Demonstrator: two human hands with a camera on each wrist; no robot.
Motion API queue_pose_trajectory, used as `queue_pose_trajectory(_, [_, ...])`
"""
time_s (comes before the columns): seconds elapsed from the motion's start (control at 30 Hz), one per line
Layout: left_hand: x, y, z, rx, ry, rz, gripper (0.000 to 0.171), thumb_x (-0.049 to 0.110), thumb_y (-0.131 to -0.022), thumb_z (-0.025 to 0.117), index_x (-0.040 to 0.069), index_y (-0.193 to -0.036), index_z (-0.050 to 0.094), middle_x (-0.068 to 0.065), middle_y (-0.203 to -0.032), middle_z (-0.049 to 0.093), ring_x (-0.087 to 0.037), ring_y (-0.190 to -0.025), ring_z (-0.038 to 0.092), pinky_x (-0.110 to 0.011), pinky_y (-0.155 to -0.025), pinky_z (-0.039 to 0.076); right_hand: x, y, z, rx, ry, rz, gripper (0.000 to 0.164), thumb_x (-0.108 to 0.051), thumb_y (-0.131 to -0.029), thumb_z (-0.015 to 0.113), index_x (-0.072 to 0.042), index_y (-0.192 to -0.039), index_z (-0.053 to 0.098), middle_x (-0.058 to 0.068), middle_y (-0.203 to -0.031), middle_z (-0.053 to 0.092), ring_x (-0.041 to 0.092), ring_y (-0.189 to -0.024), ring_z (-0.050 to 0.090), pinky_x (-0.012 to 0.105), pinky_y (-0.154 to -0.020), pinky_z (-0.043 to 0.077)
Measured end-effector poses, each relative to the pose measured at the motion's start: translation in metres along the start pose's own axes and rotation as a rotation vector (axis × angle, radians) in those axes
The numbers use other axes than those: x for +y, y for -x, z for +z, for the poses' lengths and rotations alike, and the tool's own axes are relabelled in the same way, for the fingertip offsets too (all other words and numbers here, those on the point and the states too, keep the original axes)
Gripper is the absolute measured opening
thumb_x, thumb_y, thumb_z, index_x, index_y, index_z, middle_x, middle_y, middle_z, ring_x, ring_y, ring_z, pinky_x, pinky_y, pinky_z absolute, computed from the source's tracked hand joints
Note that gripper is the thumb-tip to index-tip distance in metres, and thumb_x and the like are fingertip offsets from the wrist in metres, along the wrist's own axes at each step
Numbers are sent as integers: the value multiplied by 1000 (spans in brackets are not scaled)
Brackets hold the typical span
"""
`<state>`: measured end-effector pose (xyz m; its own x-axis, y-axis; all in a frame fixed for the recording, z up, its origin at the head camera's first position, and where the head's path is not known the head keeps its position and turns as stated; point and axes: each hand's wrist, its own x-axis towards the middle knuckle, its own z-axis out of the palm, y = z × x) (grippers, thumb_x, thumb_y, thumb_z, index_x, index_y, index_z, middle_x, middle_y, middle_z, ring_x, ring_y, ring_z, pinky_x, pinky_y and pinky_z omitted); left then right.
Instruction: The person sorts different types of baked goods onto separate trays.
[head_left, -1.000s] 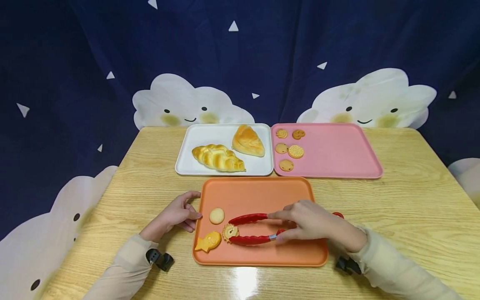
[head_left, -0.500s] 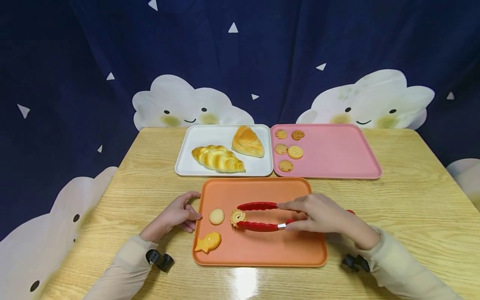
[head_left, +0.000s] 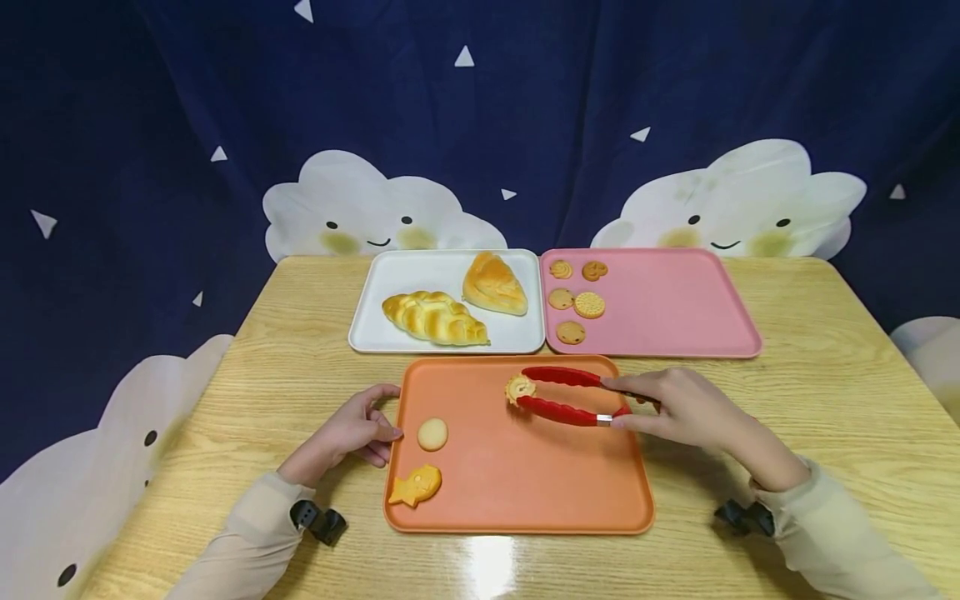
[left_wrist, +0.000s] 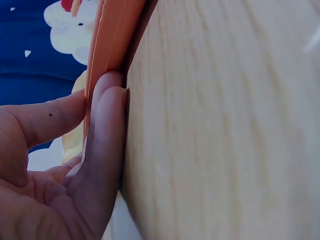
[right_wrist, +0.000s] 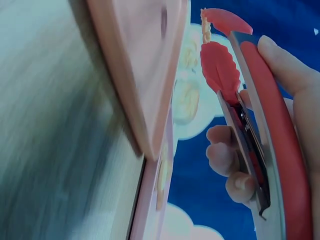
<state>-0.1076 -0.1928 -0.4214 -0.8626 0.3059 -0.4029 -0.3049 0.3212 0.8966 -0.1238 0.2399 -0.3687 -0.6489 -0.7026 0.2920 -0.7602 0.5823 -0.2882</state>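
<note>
My right hand (head_left: 678,407) grips a pair of red-tipped metal tongs (head_left: 558,410), their jaws closed on a small round cookie (head_left: 517,389) with a scalloped edge. In the right wrist view the cookie (right_wrist: 205,27) stands between the red tips, raised above the orange tray (head_left: 517,492). My left hand (head_left: 360,427) holds the left rim of that tray; the left wrist view has the thumb (left_wrist: 55,120) at the rim and the other fingers against the outer side. A plain round cookie (head_left: 432,434) and a fish-shaped cookie (head_left: 416,485) lie at the tray's left.
Behind the orange tray, a white tray (head_left: 367,333) bears a braided bread (head_left: 435,318) and a triangular bread (head_left: 495,285). Beside it, a pink tray (head_left: 667,308) has several small cookies (head_left: 589,305) along its left side. A dark blue curtain (head_left: 465,125) hangs behind the wooden table (head_left: 750,433).
The tongs, gripping the scalloped cookie, have moved up and to the right, away from the fish-shaped cookie toward the orange tray's far side. The left hand has stayed at the tray's rim.
</note>
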Motion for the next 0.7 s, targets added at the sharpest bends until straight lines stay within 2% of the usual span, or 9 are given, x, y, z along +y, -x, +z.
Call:
queue_pose_trajectory(0.07, [0, 0, 0, 2, 1, -2, 63, -2, -81, 61, 0, -136, 29, -8, -66, 58, -16, -45, 58, -35, -45, 53, 6, 4, -4, 15, 3, 7, 42, -35, -73, 74, -11, -107, 68, -21, -54, 35, -7, -44, 24, 12, -42, 25])
queue_pose_trajectory(0.13, [0, 0, 0, 2, 2, -3, 64, -2, -81, 61, 0, -136, 29, -8, -66, 58, -15, -45, 58, -35, -45, 53, 12, 7, -8, 31, 3, 17, 42, -32, -73, 75, -10, -107, 68, -21, -60, 44, -6, -44, 26, 12, -42, 26])
queue_pose_trajectory(0.23, [0, 0, 0, 1, 3, -3, 63, -2, -81, 61, 1, -136, 29, -8, -66, 58, -15, -45, 58, -35, -45, 53, 21, 13, -13, 52, 23, 34, 43, -28, -71, 77, -10, -109, 67, -11, -81, 62, -2, -52, 36, 15, -47, 31])
queue_pose_trajectory(0.33, [1, 0, 0, 2, 4, -5, 63, -2, -81, 61, 1, -136, 29, -8, -66, 58, -15, -45, 58, -35, -45, 53, 29, 17, -18, 59, 40, 69, 45, -27, -69, 78, -11, -110, 66, -3, -97, 65, 2, -56, 39, 17, -50, 32])
queue_pose_trajectory(0.47, [0, 1, 0, 3, 2, -8, 63, -2, -81, 61, 1, -136, 29, -9, -66, 58, -16, -45, 58, -35, -45, 53, 36, 22, -25, 49, 62, 119, 43, -26, -70, 78, -9, -108, 66, 0, -90, 67, 1, -52, 37, 19, -49, 33])
queue_pose_trajectory(0.7, [0, 1, 0, 1, -7, -2, 63, -2, -82, 60, 1, -136, 29, -9, -66, 58, -15, -45, 57, -35, -45, 53, 51, 27, -34, 8, 101, 226, 43, -30, -74, 75, -8, -110, 65, 5, -92, 68, 9, -62, 47, 27, -54, 38])
